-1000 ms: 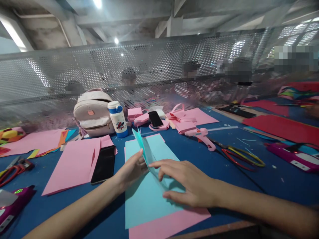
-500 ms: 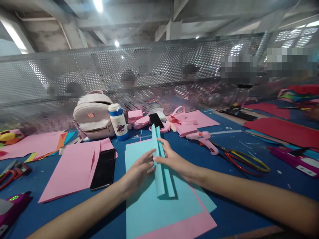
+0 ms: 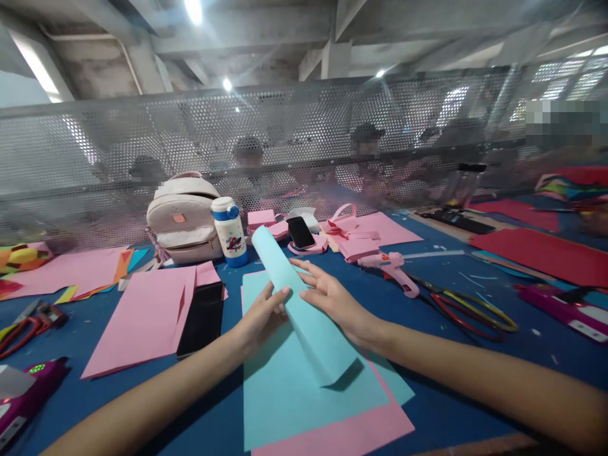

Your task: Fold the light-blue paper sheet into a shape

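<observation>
A light blue sheet of paper (image 3: 313,323), curled into a loose roll, slants between my two hands. My left hand (image 3: 263,315) grips its left side, thumb on top and the other fingers partly hidden beneath. On the right side my right hand (image 3: 335,297) holds the roll with thumb and fingers bent around it. Under the roll lies a flat light blue sheet (image 3: 270,405), on top of a pink sheet (image 3: 380,437). The roll's lower end rests on or just above the flat sheet; I cannot tell which.
Left of the stack are a black phone (image 3: 202,320) and folded pink paper (image 3: 137,316). Behind stand a bottle (image 3: 230,231) and a backpack (image 3: 183,218). A pink glue gun (image 3: 392,269) and scissors (image 3: 468,310) lie to the right. A perforated metal screen (image 3: 304,145) borders the table.
The blue paper has turned from a narrow, upright folded shape into a wider roll leaning up to the left. Both hands stay on it, and the view has shifted slightly.
</observation>
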`<act>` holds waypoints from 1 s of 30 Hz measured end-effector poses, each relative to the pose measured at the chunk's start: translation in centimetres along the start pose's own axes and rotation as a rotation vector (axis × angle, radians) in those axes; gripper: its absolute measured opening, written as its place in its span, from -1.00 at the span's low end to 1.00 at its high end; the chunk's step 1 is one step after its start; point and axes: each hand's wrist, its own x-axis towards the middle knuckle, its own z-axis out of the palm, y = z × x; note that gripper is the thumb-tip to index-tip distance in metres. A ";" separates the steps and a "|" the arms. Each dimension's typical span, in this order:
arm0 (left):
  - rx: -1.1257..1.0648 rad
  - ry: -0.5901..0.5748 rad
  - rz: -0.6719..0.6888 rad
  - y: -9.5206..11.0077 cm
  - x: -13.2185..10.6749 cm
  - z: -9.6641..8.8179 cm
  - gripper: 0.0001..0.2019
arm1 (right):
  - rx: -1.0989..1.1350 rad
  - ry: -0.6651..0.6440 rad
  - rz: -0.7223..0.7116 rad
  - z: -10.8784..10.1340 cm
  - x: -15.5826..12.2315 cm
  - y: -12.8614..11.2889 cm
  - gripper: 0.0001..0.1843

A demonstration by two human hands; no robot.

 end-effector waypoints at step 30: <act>0.274 -0.005 0.056 2.9 0.3 -0.8 -0.30 | 0.215 0.090 0.276 -3.3 0.2 0.3 -0.78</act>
